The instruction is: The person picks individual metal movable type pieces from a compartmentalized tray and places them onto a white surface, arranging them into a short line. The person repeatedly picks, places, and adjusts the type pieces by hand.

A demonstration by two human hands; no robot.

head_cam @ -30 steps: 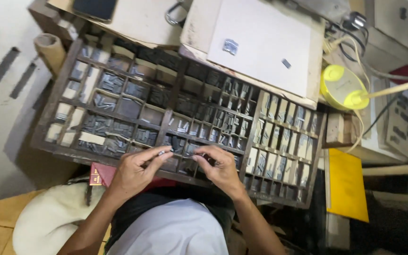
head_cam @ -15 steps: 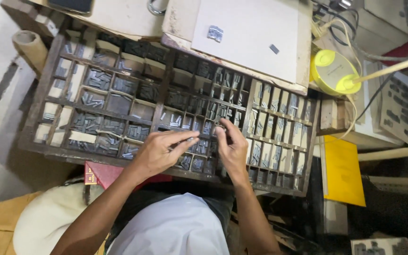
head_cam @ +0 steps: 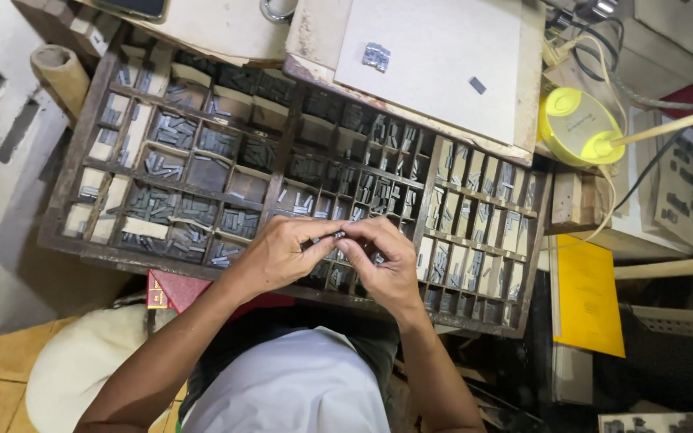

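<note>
Over the near edge of the wooden tray (head_cam: 82, 160) of small compartments, the left hand (head_cam: 278, 256) and right hand (head_cam: 387, 261) meet, fingertips pinched together on a small metal piece (head_cam: 337, 235) held between them. Half a second ago the hands were apart, each reaching into the compartments; now they have drawn together.
</note>
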